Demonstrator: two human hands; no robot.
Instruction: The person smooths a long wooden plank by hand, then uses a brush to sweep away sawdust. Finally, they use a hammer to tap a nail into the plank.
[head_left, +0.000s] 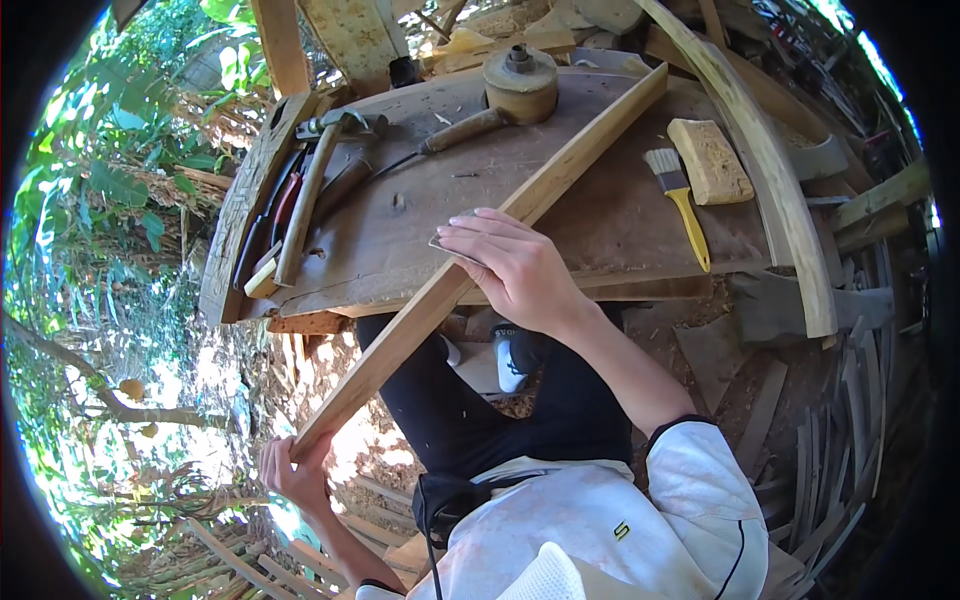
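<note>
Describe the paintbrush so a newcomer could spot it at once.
Find the big brown wooden table, then look right of the long plank slanting across it. There, just left of a pale, chunky block, lies the paintbrush, bristles toward the far side. Its bright yellow handle sets it apart from the block and the table.

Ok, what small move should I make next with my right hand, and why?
I'd probably slide the right hand along the wooden strip, with the thin sheet against the wood. That sheet, perhaps sandpaper, is at the strip's middle, the left hand grips the near end, and the far end lies over the table.
</note>
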